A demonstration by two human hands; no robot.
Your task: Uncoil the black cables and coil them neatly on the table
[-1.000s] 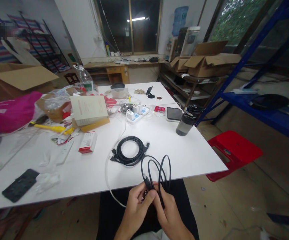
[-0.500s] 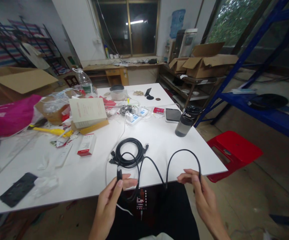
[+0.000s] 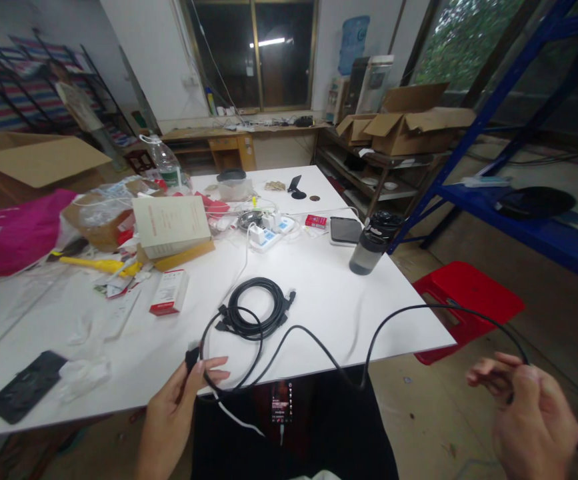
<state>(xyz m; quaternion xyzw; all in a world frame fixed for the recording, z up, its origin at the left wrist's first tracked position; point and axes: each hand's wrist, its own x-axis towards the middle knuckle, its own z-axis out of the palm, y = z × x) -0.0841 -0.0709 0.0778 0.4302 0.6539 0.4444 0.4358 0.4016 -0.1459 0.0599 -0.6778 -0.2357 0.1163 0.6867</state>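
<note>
No text could be read: the print on the pale box (image 3: 171,227) and the red-and-white box (image 3: 169,292) at left, and on the lit screen (image 3: 281,401) at the near side, was too small or blurred.

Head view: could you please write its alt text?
A person's left hand and right hand, wide apart, hold a loose black cable at the edge of a white table. A coiled black cable lies on the table, and a lit phone shows at the lap.

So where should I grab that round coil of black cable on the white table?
Probably the coil's far rim, coming from above, hooking through its open middle: it lies flat, while the held black cable overlaps its near left side in view.
</note>
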